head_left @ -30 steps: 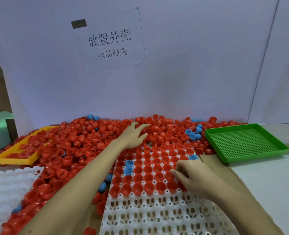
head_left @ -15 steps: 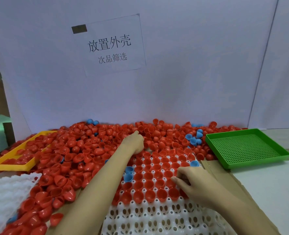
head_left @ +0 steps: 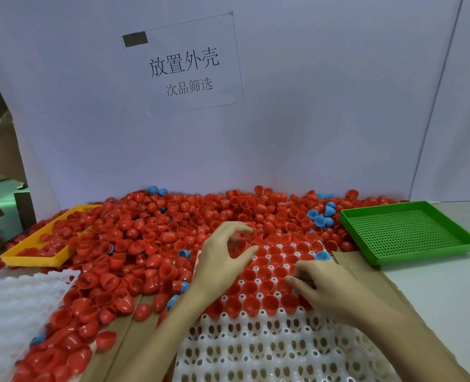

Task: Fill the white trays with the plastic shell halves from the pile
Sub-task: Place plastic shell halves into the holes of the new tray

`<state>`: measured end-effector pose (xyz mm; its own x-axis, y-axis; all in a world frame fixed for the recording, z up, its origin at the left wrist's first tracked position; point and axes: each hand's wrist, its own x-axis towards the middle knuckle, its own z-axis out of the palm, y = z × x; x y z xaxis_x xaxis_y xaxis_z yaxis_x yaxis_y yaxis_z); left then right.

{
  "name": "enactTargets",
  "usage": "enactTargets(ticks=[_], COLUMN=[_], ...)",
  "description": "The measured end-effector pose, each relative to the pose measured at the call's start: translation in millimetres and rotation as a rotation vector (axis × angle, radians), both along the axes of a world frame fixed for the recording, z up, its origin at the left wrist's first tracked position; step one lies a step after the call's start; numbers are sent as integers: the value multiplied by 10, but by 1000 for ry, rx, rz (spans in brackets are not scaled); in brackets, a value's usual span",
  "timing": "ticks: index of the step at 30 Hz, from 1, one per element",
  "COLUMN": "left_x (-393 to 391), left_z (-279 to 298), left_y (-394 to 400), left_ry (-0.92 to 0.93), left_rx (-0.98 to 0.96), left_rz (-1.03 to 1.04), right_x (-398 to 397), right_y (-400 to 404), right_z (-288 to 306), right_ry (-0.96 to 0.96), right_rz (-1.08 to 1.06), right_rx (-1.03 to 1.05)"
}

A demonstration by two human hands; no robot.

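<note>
A big pile of red plastic shell halves (head_left: pixel 159 230), with a few blue ones (head_left: pixel 320 219), covers the table's back and left. The white tray (head_left: pixel 256 348) lies in front of me; its far rows hold red halves, its near rows are bare sockets. My left hand (head_left: pixel 223 252) hovers over the tray's far left corner, thumb and fingers curled round red shell halves (head_left: pixel 235 244). My right hand (head_left: pixel 319 285) rests on the filled rows, its curled fingertips pinching a red half (head_left: pixel 285 285) seated in the tray.
A green perforated tray (head_left: pixel 407 232) sits at the right, a yellow tray (head_left: pixel 35 257) half buried in shells at the left. A second white tray (head_left: pixel 8 312) lies at the near left. Cardboard (head_left: pixel 366 274) underlies the work area; a white wall with a paper sign (head_left: pixel 184 64) stands behind.
My left hand reached into the pile, closed on shells, and has drawn back toward me over the tray's far left corner. The right hand stayed on the filled rows.
</note>
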<state>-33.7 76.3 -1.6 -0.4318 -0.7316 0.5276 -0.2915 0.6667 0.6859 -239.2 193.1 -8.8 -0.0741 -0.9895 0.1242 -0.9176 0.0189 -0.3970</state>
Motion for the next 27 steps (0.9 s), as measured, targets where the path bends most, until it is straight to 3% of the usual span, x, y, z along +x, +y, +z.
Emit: enactTargets(ticks=[8, 11, 15, 18, 27], left_x=[191, 223, 221, 202, 210], left_z=[-159, -225, -245, -245, -248], left_y=[438, 431, 425, 444, 455], left_ry=[-76, -109, -107, -105, -22], left_rx=[35, 43, 35, 24, -11], left_rz=[-83, -89, -95, -113, -100], right_x=[-34, -4, 187, 332, 311], right_y=[10, 10, 47, 68, 27], right_z=[-10, 23, 105, 103, 46], right_ry=[-61, -167, -384, -385, -374], right_rz=[4, -11, 132, 204, 131], right_rx=[-55, -166, -275, -309, -393])
